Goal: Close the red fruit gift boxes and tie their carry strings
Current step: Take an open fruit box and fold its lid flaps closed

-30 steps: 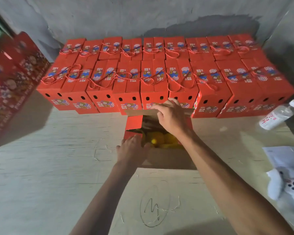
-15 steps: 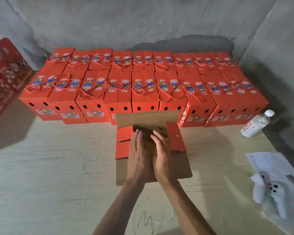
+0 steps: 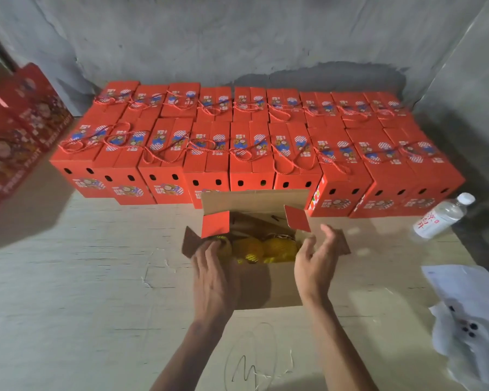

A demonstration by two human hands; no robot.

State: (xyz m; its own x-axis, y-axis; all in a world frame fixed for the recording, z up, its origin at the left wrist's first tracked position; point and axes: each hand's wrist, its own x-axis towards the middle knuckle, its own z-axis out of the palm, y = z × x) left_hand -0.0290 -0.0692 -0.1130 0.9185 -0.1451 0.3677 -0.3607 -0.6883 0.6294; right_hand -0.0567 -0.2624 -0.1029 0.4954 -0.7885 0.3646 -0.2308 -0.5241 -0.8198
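An open gift box sits in front of me on the board, brown cardboard inside, red outside. Its far flap stands up and two small red side flaps stick up. Yellow-orange fruit in net sleeves shows inside. My left hand lies over the box's left edge, fingers straight, touching the left flap. My right hand hovers at the right edge, fingers relaxed and spread, holding nothing. Behind stand two rows of closed red boxes with tied red carry strings.
A water bottle lies at the right by the boxes. White paper and plastic wrap lie at the right edge. More red printed boxes lean at the far left. A grey wall closes the back and right.
My hands were pressed together over the middle of the box; now they have moved apart to its left and right edges, and the fruit shows again. The view has shifted slightly.
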